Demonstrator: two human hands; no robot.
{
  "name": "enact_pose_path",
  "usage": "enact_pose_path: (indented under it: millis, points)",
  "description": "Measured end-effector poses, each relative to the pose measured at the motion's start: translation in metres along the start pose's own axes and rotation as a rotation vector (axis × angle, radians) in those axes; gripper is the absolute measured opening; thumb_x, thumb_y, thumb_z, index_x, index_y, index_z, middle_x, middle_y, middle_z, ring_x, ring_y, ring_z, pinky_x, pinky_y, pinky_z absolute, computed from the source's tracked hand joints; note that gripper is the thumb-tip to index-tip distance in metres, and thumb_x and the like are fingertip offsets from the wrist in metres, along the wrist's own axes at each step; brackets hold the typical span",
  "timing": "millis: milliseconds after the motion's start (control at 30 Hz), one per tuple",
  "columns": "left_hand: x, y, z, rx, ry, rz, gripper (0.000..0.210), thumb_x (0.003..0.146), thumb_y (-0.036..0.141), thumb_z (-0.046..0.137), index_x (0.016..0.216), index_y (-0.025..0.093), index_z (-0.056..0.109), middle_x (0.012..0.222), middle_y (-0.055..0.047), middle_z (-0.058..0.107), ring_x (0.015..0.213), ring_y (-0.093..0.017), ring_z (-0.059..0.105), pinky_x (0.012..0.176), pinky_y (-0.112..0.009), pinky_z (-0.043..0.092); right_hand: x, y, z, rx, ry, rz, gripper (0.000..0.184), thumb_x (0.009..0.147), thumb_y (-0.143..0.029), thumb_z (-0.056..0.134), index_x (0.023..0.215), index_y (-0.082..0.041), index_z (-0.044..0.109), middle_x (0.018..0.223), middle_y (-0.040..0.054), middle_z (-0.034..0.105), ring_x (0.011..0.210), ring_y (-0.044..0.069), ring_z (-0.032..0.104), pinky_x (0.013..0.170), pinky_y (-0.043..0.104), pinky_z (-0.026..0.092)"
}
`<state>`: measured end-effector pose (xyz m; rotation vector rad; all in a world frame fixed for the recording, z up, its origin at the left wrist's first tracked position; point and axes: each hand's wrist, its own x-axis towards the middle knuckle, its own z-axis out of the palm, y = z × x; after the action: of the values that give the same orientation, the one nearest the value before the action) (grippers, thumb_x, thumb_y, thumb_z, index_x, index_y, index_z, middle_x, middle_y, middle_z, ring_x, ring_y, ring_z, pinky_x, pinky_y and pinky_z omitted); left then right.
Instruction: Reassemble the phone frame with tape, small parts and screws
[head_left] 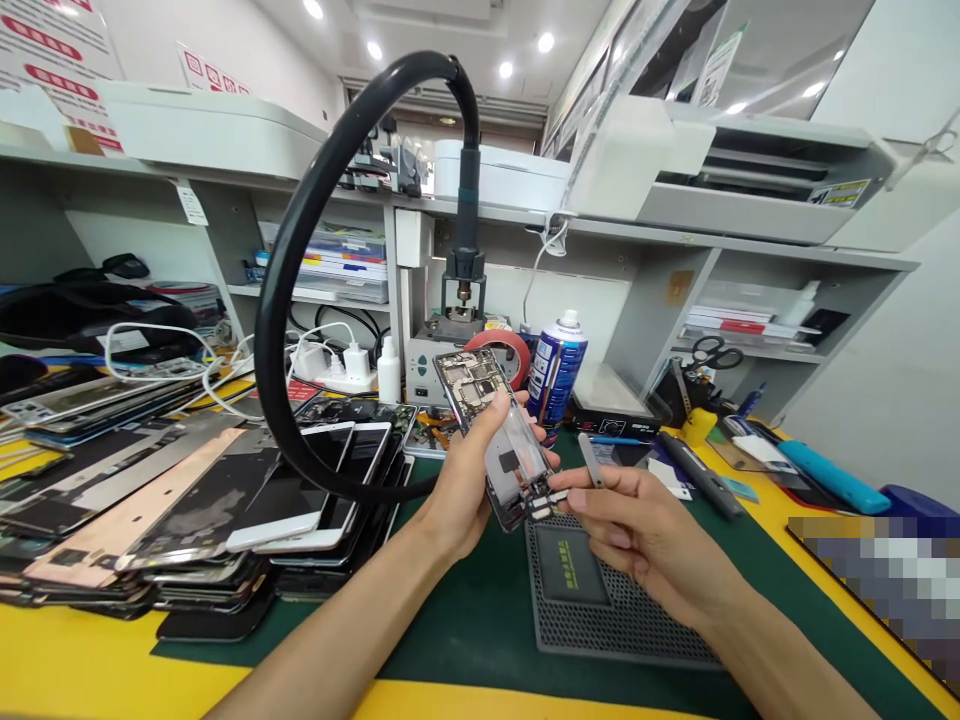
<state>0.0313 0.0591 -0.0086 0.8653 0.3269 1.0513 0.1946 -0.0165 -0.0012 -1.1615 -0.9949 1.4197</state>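
Note:
My left hand (469, 475) grips an opened phone (512, 445), tilted above the bench, with its circuit board showing at the upper end. The thumb lies across its inner face. At the phone's lower end, my right hand (637, 520) is closed, thumb and index finger pinched by a small pale part (556, 497). A thin flat grey tool (590, 460) sticks up from behind the index finger of that hand; its other end is hidden. Beneath both hands lies a dark perforated mat (551, 630) on a green work mat (465, 620).
Stacks of phones and screens (202, 500) cover the left. A thick black hose (274, 300) arches in front. Behind the phone stand a blue spray can (556, 365), a red tape roll (517, 350) and a white bottle (388, 372). A dark handheld tool (701, 475) lies right.

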Motion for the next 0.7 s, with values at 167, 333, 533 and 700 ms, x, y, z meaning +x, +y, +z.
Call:
enact_pose_path:
  millis: [167, 333, 533, 700]
  points:
    - [-0.0032, -0.0003, 0.0036, 0.039, 0.003, 0.033, 0.049, 0.089, 0.049, 0.063, 0.129, 0.020, 0.058, 0.097, -0.007, 0.066, 0.082, -0.022, 0.070, 0.074, -0.034, 0.058, -0.0017, -0.0001, 0.0015, -0.076, 0.037, -0.017, 0.018, 0.077, -0.029, 0.082, 0.088, -0.017, 0.073, 0.051, -0.0090, 0.039, 0.042, 0.002, 0.021, 0.041, 0.022, 0.012]
    - [-0.0030, -0.0027, 0.0029, 0.126, -0.009, 0.075, 0.048, 0.090, 0.050, 0.060, 0.129, 0.021, 0.059, 0.099, -0.008, 0.067, 0.085, -0.024, 0.070, 0.075, -0.037, 0.059, -0.0011, 0.0027, 0.0000, -0.149, 0.062, -0.023, 0.025, 0.075, -0.035, 0.084, 0.090, -0.017, 0.074, 0.061, -0.0057, 0.048, 0.043, 0.002, 0.023, 0.042, 0.024, 0.012]
    - [-0.0019, -0.0058, 0.0003, 0.168, -0.032, 0.110, 0.045, 0.092, 0.050, 0.058, 0.125, 0.021, 0.060, 0.098, -0.007, 0.067, 0.084, -0.024, 0.070, 0.076, -0.040, 0.059, -0.0012, 0.0062, 0.0009, -0.217, 0.055, -0.053, 0.028, 0.077, -0.039, 0.082, 0.094, -0.017, 0.075, 0.061, -0.0055, 0.048, 0.045, 0.002, 0.023, 0.043, 0.024, 0.012]
    - [-0.0003, -0.0090, -0.0012, 0.183, -0.033, 0.121, 0.043, 0.093, 0.052, 0.055, 0.122, 0.021, 0.062, 0.098, -0.008, 0.067, 0.084, -0.026, 0.070, 0.077, -0.042, 0.058, -0.0006, 0.0070, 0.0020, -0.310, 0.094, -0.137, 0.025, 0.077, -0.040, 0.081, 0.089, -0.019, 0.073, 0.066, -0.0053, 0.054, 0.046, 0.003, 0.028, 0.042, 0.022, 0.018]
